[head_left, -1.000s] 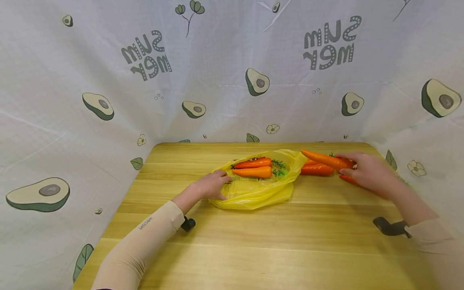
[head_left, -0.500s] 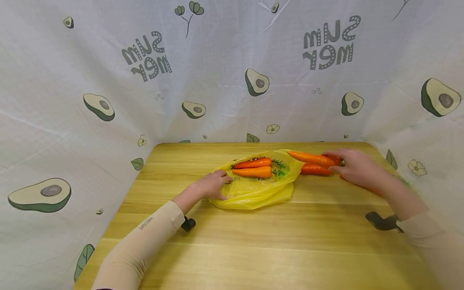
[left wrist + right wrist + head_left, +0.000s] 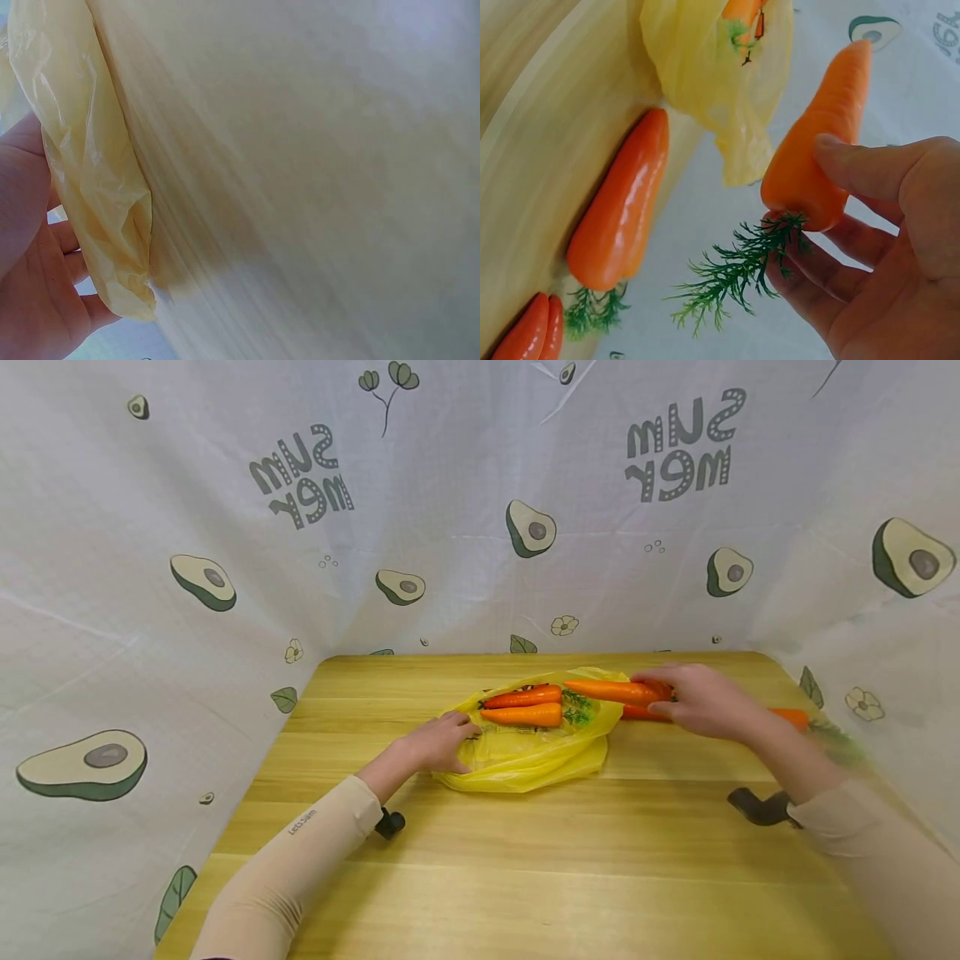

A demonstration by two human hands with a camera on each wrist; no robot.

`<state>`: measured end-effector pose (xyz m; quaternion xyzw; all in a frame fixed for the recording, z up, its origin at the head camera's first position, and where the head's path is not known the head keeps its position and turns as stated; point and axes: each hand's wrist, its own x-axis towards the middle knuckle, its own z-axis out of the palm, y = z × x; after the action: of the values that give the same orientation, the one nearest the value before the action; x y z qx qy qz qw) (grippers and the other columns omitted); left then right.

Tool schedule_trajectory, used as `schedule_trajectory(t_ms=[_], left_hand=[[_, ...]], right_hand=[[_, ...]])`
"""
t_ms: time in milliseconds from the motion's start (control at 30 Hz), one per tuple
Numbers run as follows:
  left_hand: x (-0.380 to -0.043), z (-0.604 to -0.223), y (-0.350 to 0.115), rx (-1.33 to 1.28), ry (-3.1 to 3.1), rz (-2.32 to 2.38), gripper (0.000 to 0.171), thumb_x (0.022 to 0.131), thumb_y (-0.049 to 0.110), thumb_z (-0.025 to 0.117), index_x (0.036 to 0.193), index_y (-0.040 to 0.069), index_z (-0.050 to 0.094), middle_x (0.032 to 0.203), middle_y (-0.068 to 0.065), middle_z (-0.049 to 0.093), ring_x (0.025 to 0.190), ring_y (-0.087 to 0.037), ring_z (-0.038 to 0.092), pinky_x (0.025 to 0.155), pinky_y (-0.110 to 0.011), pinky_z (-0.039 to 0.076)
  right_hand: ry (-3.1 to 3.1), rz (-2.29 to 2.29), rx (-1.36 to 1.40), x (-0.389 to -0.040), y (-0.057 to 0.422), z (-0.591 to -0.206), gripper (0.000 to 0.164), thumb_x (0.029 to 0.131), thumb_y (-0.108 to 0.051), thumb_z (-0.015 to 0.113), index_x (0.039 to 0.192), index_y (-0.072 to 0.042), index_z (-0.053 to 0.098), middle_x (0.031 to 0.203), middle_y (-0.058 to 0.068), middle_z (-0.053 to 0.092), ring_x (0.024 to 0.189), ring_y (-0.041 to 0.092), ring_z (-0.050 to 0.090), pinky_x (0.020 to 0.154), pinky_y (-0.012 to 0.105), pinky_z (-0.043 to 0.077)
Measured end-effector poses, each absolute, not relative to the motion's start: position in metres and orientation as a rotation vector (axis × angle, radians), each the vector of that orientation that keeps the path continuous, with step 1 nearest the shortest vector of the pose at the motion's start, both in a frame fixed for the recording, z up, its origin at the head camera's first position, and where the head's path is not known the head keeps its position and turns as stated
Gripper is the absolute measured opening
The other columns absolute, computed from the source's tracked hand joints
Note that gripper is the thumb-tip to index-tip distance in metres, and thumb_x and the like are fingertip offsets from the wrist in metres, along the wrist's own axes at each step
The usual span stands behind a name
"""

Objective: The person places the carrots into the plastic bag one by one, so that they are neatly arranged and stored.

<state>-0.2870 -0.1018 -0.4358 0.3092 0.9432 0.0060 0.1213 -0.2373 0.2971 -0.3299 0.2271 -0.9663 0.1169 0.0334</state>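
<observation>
My left hand (image 3: 433, 746) grips the left rim of a crinkled yellow plastic bag (image 3: 517, 781), its thumb outside and fingers behind the film in the left wrist view. Inside the open bag lie two carrots side by side, a redder one (image 3: 521, 697) and an orange one (image 3: 521, 716), green tops to the right. My right hand (image 3: 705, 700) holds an orange carrot (image 3: 814, 154) near its thick end, thumb on one side and fingers on the other. Its tip points left over the bag's right rim; green fronds (image 3: 742, 266) hang by the fingers.
On the wooden table (image 3: 525, 868), a red-orange carrot (image 3: 619, 202) lies right of the bag, partly hidden behind my right hand in the head view. Farther right are more red-orange carrots (image 3: 525, 330). A patterned white cloth (image 3: 465, 485) hangs behind and along the sides.
My right hand has moved left with the carrot, bringing its tip over the bag. The carrot at the far right shows more now. My left hand stays on the bag rim.
</observation>
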Motion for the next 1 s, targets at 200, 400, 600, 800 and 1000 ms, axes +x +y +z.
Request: schedule_trajectory(t_ms=[200,400,600,800,1000], left_hand=[[-0.287,-0.435,-0.101,0.902,2.756,0.018,0.076,0.089,0.047,0.075,0.152,0.019,0.045,0.156,-0.010,0.040,0.146,-0.028,0.036,0.119,-0.049,0.034],[-0.287,-0.435,-0.102,0.900,2.754,0.024,0.075,0.089,0.047,0.075,0.152,0.019,0.045,0.157,-0.010,0.040,0.146,-0.028,0.036,0.119,-0.049,0.034],[-0.287,-0.437,-0.102,0.907,2.755,0.018,0.075,0.089,0.046,0.075,0.152,0.019,0.045,0.156,-0.009,0.040,0.146,-0.027,0.036,0.119,-0.049,0.035],[-0.288,-0.437,-0.102,0.914,2.762,0.014,0.074,0.089,0.046,0.075,0.151,0.019,0.046,0.155,-0.009,0.041,0.145,-0.026,0.037,0.118,-0.049,0.035],[-0.287,-0.436,-0.102,0.916,2.763,0.019,0.073,0.089,0.046,0.075,0.151,0.018,0.047,0.155,-0.009,0.040,0.146,-0.027,0.036,0.119,-0.050,0.034]], right_hand=[[-2.999,0.378,0.726,-0.242,0.281,-0.328,0.044,0.092,-0.012,0.073,0.134,-0.005,0.064,0.122,0.017,0.069,0.099,0.030,0.062,0.090,0.057,0.052],[-2.999,0.362,0.771,-0.245,0.265,-0.328,0.044,0.092,-0.011,0.072,0.135,-0.005,0.064,0.128,0.019,0.067,0.109,0.035,0.064,0.094,0.058,0.051],[-3.003,0.328,0.809,-0.251,0.249,-0.327,0.043,0.092,-0.011,0.072,0.134,-0.007,0.066,0.126,0.018,0.068,0.100,0.031,0.064,0.085,0.052,0.054],[-3.001,0.293,0.854,-0.259,0.235,-0.330,0.042,0.091,-0.013,0.074,0.132,-0.009,0.067,0.115,0.012,0.070,0.086,0.023,0.060,0.076,0.043,0.053],[-3.030,0.274,0.860,-0.266,0.220,-0.335,0.042,0.092,-0.016,0.073,0.133,-0.011,0.066,0.117,0.010,0.069,0.090,0.023,0.061,0.079,0.043,0.052]])
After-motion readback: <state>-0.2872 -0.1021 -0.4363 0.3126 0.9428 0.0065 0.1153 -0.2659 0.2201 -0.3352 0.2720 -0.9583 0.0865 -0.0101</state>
